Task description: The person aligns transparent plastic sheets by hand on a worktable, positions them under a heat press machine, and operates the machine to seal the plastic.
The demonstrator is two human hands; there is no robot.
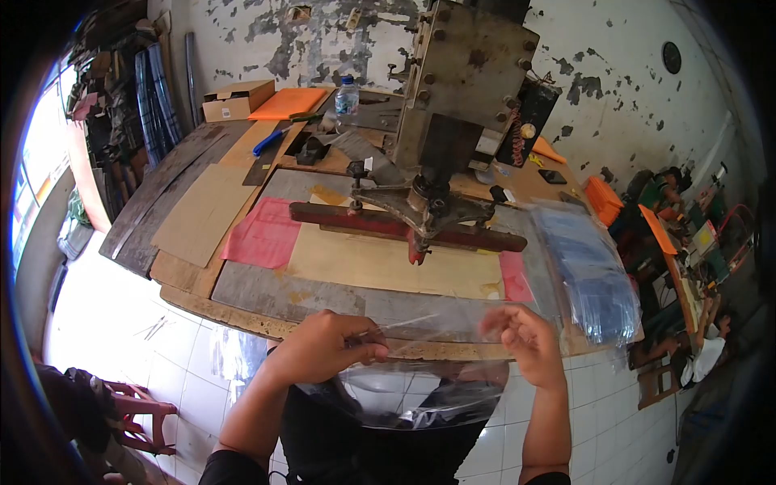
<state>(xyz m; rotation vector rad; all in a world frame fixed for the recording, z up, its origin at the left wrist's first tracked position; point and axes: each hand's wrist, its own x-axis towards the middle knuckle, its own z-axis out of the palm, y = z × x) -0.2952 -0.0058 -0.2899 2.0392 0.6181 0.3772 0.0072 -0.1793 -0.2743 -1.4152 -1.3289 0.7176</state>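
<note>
Clear plastic sheet (420, 396) hangs over the table's front edge and above the lap. My left hand (335, 346) pinches its left part between thumb and fingers. At the sheet's right side is my right hand (521, 335), fingers curled and apart, slightly blurred; whether it touches the plastic is unclear. Beyond both hands, a cream sheet (388, 267) lies on the grey plate (323, 295), with pink pieces (265, 233) at its ends. Above it stands a press head (424, 202) with a long red bar (339, 217).
A stack of clear plastic sheets (582, 267) lies at the table's right. Cardboard (206, 212), a blue cutter (267, 143), a water bottle (347, 101), a box (238, 101) and a phone (553, 176) are farther back. Another person (667, 190) is at the far right.
</note>
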